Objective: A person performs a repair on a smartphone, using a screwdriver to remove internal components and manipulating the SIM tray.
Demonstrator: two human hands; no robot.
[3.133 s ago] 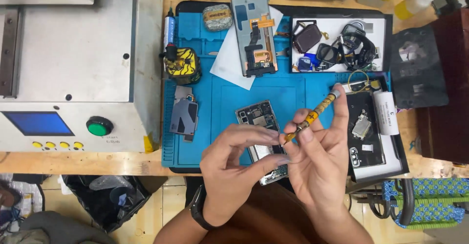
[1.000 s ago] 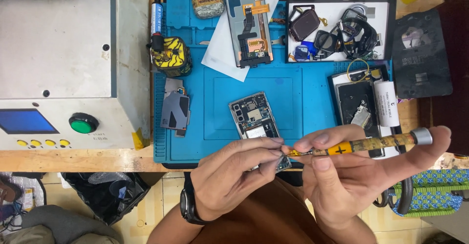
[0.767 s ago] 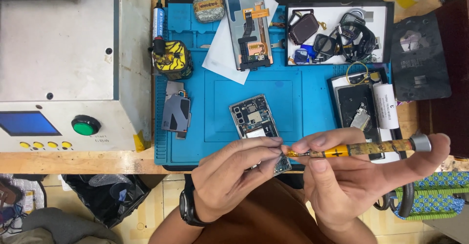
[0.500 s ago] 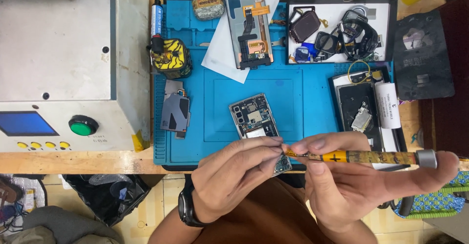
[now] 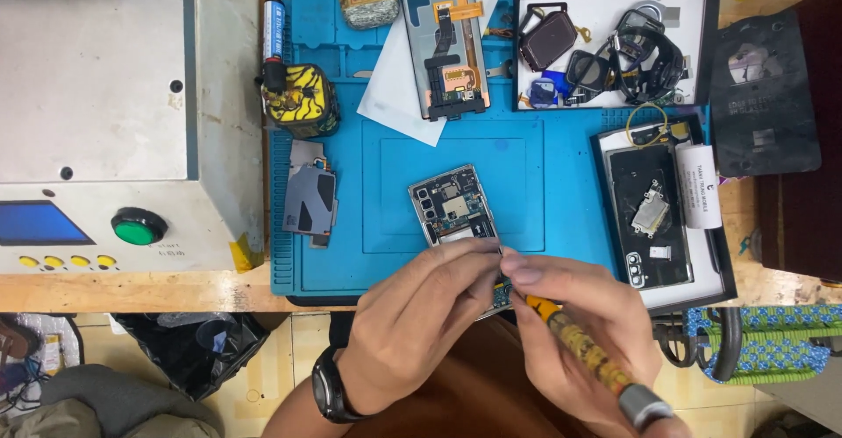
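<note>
Opened smartphone with exposed circuit board (image 5: 452,208) lies on the blue silicone work mat (image 5: 561,184), centre of frame, lower end hidden under the hands, which keeps it flat and steady. Left hand (image 5: 421,324) pinches down at its lower edge, fingertips closed on something too small to make out. Right hand (image 5: 583,337) has its grip wrapped around a yellow-handled precision screwdriver with a metal end cap (image 5: 592,359), tip angled toward the same spot. Removed parts sit in the black-rimmed white tray (image 5: 706,4), upper right, out of the way.
</note>
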